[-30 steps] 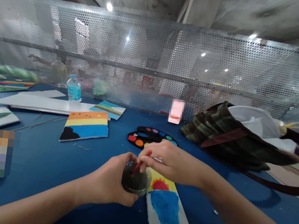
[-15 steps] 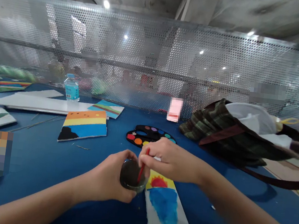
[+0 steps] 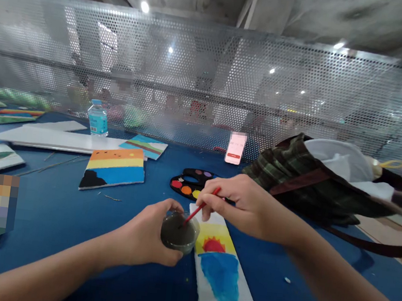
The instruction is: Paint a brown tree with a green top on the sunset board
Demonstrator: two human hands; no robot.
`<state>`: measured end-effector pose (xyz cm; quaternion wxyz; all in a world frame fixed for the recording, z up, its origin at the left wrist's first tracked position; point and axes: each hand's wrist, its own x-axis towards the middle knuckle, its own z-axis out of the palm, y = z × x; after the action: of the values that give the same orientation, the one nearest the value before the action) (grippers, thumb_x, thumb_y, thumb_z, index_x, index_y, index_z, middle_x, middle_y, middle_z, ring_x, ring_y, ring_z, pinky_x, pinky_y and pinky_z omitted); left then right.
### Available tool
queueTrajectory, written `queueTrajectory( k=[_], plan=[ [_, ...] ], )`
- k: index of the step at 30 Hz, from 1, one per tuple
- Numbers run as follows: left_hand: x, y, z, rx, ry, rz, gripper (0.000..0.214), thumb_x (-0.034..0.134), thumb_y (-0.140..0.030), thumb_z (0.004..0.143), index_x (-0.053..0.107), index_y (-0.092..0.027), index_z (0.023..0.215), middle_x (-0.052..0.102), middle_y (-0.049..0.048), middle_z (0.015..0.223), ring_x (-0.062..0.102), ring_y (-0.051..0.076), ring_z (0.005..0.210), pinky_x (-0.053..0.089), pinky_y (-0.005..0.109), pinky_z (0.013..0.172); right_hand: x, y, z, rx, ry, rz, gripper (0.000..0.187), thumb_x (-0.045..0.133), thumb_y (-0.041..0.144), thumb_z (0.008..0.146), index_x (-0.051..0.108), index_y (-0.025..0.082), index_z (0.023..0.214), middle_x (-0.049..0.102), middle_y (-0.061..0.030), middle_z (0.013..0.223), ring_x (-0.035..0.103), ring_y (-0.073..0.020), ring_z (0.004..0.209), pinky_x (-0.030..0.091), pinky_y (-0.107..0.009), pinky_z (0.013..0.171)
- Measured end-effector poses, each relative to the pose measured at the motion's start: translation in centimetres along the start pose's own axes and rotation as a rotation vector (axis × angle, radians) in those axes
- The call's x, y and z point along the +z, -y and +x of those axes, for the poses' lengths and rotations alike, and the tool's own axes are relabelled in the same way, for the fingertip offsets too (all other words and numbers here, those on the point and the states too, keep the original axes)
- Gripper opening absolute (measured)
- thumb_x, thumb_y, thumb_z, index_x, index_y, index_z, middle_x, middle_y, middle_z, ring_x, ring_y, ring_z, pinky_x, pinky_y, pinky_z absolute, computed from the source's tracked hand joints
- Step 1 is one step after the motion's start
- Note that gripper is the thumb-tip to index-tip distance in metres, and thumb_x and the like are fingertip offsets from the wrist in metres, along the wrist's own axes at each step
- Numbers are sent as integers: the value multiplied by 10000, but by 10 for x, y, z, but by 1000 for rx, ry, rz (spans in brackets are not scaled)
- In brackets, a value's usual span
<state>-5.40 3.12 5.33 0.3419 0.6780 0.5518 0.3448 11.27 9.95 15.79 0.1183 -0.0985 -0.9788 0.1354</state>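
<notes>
My left hand [image 3: 151, 237] is wrapped round a clear cup [image 3: 177, 250] of dark, murky water. A red paintbrush [image 3: 203, 205] is pinched in my right hand [image 3: 241, 207], slanting down so that its tip reaches into the cup. Right of the cup lies a narrow white sheet with a painting [image 3: 218, 275]: a yellow band, a red sun and a blue area, with white left around the blue. Behind my right hand, partly covered by it, sits a black paint palette [image 3: 185, 187] with round colour pans.
Finished-looking small paintings [image 3: 114, 169] and white boards [image 3: 59, 140] lie at the left. A water bottle [image 3: 98, 119] and a lit phone [image 3: 235, 150] stand along the perforated metal screen [image 3: 181, 70]. At right rests a plaid bag [image 3: 313, 189] on the blue table [image 3: 125, 288].
My right hand has shifted right and the brush now leans more, its tip still in the cup. More of the sheet's top shows. My left hand stays round the cup.
</notes>
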Motion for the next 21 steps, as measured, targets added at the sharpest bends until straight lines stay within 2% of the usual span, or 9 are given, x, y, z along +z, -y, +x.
queueTrajectory(
  k=[4,12,16,21],
  plan=[
    [-3,2,2,-1,-35,35,516,651,-243,543,398,-207,991,564,25,926,542,205,820,426,332,718,-6,1,-6,27,29,-76,281,389,163,841,611,132,672,612,-7,646,529,-79,573,376,-203,572],
    [-6,4,4,1,-86,65,502,648,-257,552,392,-199,980,561,30,931,536,197,819,412,336,736,-13,1,-9,69,-17,-106,285,387,200,844,626,136,703,620,-13,672,534,-84,579,373,-204,560],
    [-6,4,5,-5,-87,66,494,648,-261,546,391,-199,963,570,20,891,541,186,773,424,317,694,-13,-1,-9,64,5,-83,289,382,212,852,636,137,734,632,-17,717,544,-87,602,385,-204,578],
    [-7,5,5,-7,-99,79,500,651,-267,537,394,-204,961,559,32,934,533,199,816,413,329,731,-16,-4,-11,67,15,-57,299,371,197,849,637,140,724,636,-17,723,555,-88,604,396,-200,570]
  ],
)
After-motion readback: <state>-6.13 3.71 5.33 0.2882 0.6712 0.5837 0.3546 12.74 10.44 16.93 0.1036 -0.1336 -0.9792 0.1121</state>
